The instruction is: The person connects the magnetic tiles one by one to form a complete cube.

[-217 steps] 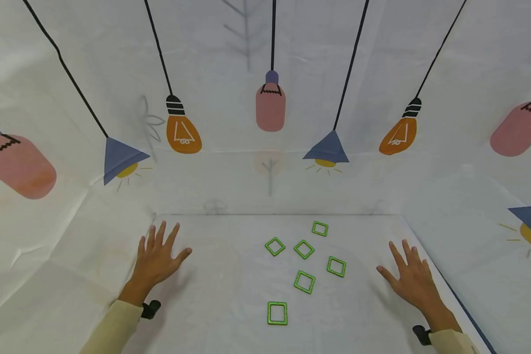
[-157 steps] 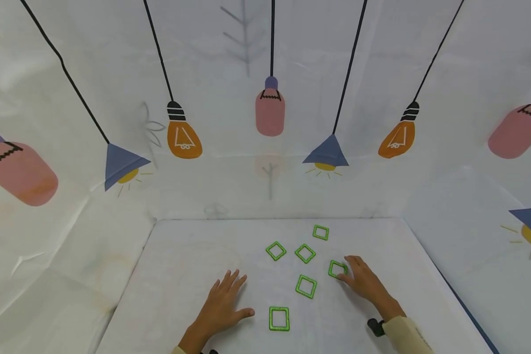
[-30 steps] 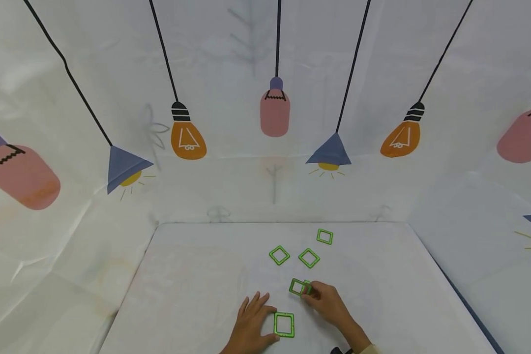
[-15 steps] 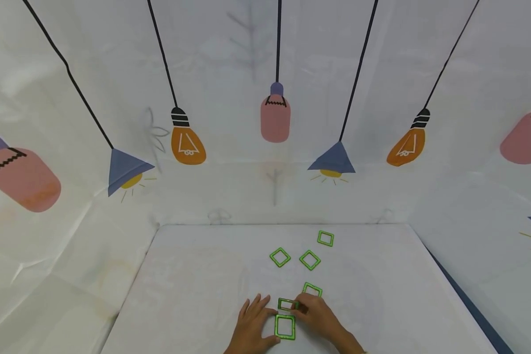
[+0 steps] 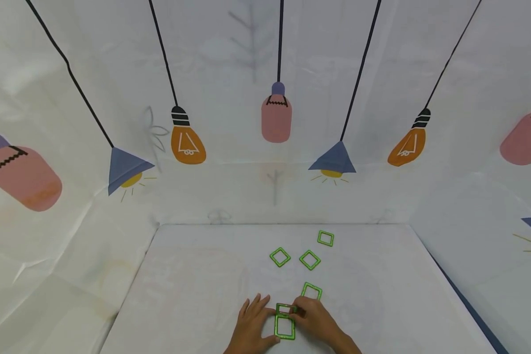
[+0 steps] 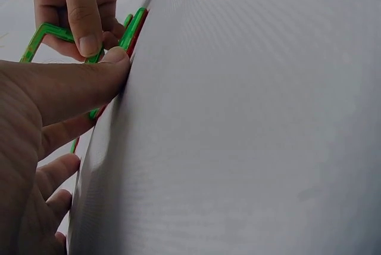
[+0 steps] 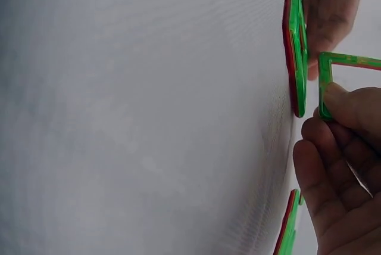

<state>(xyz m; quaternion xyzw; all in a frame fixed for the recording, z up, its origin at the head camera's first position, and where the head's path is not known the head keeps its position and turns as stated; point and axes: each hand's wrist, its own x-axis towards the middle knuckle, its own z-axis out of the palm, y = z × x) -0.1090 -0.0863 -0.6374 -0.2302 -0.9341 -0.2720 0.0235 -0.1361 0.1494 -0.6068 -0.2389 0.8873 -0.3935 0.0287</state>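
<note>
White table [image 5: 194,275], near edge cut off. Left hand [image 5: 251,325], fingers spread — wrist cropped — touches a flat green square [image 5: 285,338]. Right hand [image 5: 316,317] pinches a raised green square [image 5: 278,309] at that one's far edge, covering one side; contact between squares unclear. A farther square [image 5: 312,285] is partly hidden.

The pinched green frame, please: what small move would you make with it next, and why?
Perhaps ease the held frame onto the flat frame at its far edge: the right hand pinches it raised there, and the left hand steadies the flat frame.
</note>
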